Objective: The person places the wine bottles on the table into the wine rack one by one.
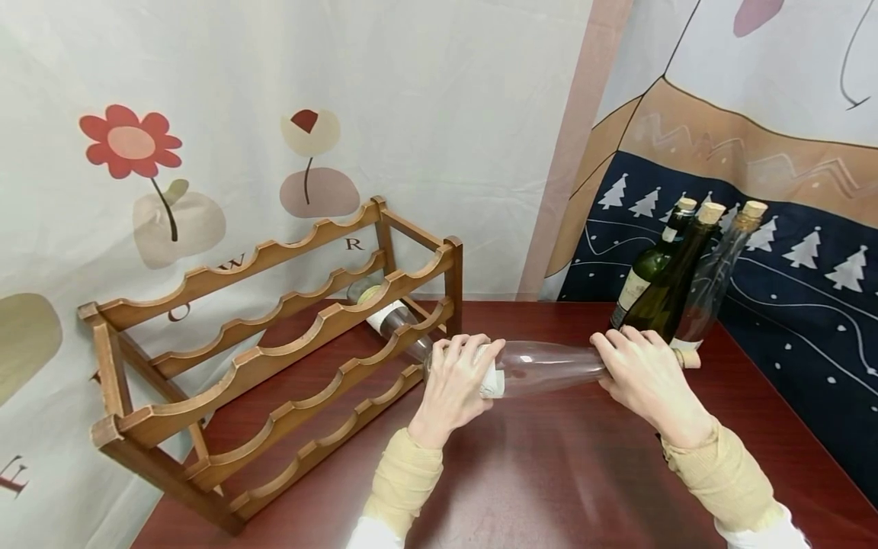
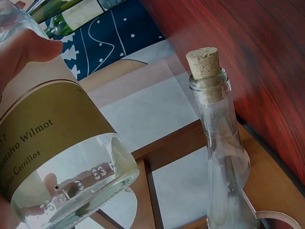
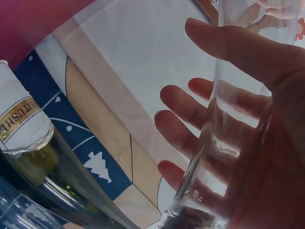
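Note:
A clear glass wine bottle point(image 1: 549, 366) lies sideways above the table, its corked end to the right. My left hand point(image 1: 456, 377) grips the base end, around the label point(image 2: 52, 129), which looks gold in the left wrist view. Around the neck is my right hand point(image 1: 645, 374), its fingers point(image 3: 183, 131) behind the glass and its thumb on the near side. The cork point(image 1: 688, 358) pokes out past that hand. Just left of the left hand stands a wooden wine rack point(image 1: 288, 366). Another clear corked bottle point(image 1: 394, 316) lies in the rack's lower right slot, its neck partly hidden.
Two green corked bottles point(image 1: 641, 278) point(image 1: 675, 282) and a clear corked bottle point(image 1: 716, 274) stand together at the table's back right. The dark red table point(image 1: 535, 473) meets a printed cloth point(image 1: 446, 114) behind the rack and bottles.

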`<state>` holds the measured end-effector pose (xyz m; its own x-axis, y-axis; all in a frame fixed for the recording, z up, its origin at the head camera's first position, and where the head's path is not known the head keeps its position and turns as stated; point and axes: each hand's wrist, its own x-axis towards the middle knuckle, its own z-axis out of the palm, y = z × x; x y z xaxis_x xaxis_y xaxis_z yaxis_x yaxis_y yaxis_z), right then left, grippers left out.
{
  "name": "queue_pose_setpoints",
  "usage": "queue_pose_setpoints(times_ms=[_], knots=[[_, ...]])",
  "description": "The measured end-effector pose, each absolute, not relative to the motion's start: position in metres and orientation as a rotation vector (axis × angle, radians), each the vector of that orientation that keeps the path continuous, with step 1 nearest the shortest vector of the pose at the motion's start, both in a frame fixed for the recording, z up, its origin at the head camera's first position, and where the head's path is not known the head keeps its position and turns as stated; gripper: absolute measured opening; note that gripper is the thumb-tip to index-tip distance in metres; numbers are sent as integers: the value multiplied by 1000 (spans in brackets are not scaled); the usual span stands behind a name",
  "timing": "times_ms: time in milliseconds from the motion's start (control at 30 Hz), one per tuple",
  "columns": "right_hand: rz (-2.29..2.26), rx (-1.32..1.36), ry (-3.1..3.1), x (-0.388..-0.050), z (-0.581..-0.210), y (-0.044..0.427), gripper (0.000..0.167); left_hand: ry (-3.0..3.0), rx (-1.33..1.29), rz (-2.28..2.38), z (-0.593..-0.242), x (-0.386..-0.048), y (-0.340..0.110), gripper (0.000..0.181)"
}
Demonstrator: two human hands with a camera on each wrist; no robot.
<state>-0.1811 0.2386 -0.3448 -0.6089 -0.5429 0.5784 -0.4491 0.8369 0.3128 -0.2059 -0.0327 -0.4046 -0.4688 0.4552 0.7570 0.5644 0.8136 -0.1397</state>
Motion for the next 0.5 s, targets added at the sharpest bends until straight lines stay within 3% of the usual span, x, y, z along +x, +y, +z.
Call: queue_pose_setpoints(times_ms=[500], knots=[[-85, 735, -2417, -183, -349, 242, 43, -2165, -759, -122, -404, -204, -33, 88]])
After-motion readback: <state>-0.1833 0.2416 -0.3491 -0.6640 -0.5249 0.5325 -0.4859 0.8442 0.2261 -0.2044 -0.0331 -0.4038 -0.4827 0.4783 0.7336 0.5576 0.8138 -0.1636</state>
